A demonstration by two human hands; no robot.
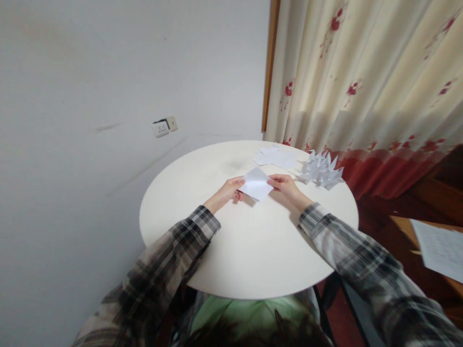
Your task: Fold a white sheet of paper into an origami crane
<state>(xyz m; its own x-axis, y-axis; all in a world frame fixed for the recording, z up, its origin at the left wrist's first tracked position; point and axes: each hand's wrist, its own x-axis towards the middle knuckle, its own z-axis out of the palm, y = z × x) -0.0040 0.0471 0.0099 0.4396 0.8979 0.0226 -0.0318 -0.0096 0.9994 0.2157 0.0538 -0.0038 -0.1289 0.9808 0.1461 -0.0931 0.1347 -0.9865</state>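
A small white folded paper (257, 184), diamond-shaped from this view, is held up over the round white table (249, 255). My left hand (230, 190) pinches its left corner between thumb and fingers. At the opposite corner, my right hand (284, 187) grips the paper in the same way. Behind the hands lie flat white paper sheets (278, 157) near the table's far edge. A pile of pointed folded paper pieces (320, 169) sits to the right of them, beyond my right hand.
A wall with a socket (161, 128) rises behind the table on the left. A flowered curtain (361, 86) hangs behind it on the right. At the lower right, a printed sheet (439, 248) lies on a wooden surface.
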